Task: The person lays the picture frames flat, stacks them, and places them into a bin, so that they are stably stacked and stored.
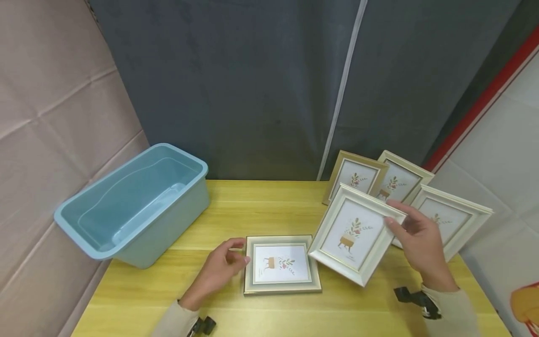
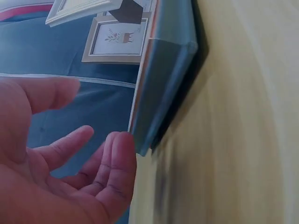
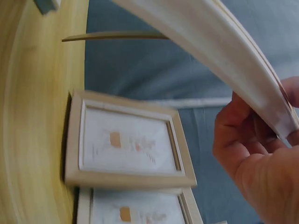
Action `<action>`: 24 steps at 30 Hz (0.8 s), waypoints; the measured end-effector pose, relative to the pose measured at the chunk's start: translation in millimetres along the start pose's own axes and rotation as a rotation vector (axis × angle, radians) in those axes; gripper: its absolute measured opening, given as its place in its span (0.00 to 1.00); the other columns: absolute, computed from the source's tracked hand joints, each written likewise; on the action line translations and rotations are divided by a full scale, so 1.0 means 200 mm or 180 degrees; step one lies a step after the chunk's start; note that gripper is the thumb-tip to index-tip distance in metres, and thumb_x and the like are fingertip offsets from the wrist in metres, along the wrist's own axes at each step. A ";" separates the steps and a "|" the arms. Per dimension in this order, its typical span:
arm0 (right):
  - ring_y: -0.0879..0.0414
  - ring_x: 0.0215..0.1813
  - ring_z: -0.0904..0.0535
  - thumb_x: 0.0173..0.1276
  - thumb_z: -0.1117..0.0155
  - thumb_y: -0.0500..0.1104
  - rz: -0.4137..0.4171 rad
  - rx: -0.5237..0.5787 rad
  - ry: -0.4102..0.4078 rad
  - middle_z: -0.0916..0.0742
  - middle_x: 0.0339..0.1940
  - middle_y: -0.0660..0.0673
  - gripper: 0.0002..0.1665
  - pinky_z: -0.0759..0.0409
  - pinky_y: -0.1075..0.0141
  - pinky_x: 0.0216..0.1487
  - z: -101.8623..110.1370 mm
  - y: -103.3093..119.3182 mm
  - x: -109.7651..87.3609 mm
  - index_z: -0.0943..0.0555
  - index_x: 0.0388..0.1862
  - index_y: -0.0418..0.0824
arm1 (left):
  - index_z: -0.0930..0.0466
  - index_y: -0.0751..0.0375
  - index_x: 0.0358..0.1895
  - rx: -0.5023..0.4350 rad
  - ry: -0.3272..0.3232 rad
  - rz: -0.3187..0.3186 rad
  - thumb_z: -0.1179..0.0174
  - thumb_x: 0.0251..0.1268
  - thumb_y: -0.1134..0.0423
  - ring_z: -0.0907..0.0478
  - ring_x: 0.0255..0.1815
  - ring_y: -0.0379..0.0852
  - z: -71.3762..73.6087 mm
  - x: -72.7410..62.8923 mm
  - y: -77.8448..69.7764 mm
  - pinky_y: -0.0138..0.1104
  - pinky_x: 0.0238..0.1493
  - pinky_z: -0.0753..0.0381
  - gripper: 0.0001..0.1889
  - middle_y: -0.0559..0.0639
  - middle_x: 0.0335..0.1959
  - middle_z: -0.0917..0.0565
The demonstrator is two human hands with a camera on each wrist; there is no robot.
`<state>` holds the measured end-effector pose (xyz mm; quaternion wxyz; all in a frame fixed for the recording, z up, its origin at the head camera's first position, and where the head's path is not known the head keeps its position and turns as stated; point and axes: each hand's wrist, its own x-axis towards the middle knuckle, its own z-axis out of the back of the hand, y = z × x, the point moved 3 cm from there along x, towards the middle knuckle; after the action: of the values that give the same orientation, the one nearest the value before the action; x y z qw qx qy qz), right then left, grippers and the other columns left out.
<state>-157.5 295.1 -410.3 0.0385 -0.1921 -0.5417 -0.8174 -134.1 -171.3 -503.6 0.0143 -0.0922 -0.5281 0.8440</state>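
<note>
My right hand [image 1: 421,241] pinches a white picture frame [image 1: 355,234] by its upper right edge, thumb in front, and the frame is tilted with its plant picture facing up. In the right wrist view the fingers [image 3: 233,123] curl round the edge of this frame. Another picture frame [image 1: 280,264], with a pale green-grey border, lies face up on the table, a corner of the white one close beside it. At its left edge is my left hand [image 1: 221,267], fingers loosely bent and thumb apart. The left wrist view shows that hand [image 2: 88,172] holding nothing.
Behind the right hand stand a gold picture frame [image 1: 358,175], a cream one [image 1: 402,180] and a white one [image 1: 448,217], partly overlapped. A blue plastic bin [image 1: 168,224] stands on the left of the wooden table [image 1: 252,208]. A dark curtain [image 1: 252,93] hangs at the back.
</note>
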 end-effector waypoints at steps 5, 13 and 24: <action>0.68 0.38 0.15 0.75 0.32 0.33 -0.0050 0.0286 0.0107 0.10 0.45 0.61 0.24 0.16 0.75 0.31 -0.10 0.04 -0.03 0.20 0.68 0.32 | 0.23 0.45 0.71 -0.0146 0.0158 -0.0439 0.28 0.70 0.53 0.19 0.58 0.52 0.00 0.00 -0.07 0.36 0.56 0.16 0.28 0.54 0.67 0.18; 0.64 0.46 0.11 0.75 0.34 0.31 -0.0178 0.0814 0.0335 0.10 0.52 0.57 0.24 0.10 0.69 0.41 -0.24 0.08 -0.06 0.21 0.68 0.30 | 0.28 0.50 0.75 -0.0418 0.0500 -0.1240 0.33 0.74 0.60 0.23 0.63 0.53 -0.05 0.01 -0.21 0.39 0.58 0.15 0.28 0.52 0.67 0.20; 0.63 0.42 0.13 0.77 0.36 0.31 -0.0211 0.1008 0.0732 0.11 0.49 0.53 0.24 0.11 0.67 0.37 -0.40 0.11 -0.13 0.22 0.69 0.30 | 0.34 0.55 0.79 -0.0492 0.0865 -0.1627 0.37 0.75 0.62 0.32 0.77 0.58 -0.14 0.03 -0.30 0.56 0.72 0.25 0.31 0.52 0.77 0.28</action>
<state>-149.6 210.4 -428.5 0.1029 -0.0711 -0.6616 -0.7394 -140.4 -119.1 -463.2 0.2898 -0.0692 -0.5901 0.7503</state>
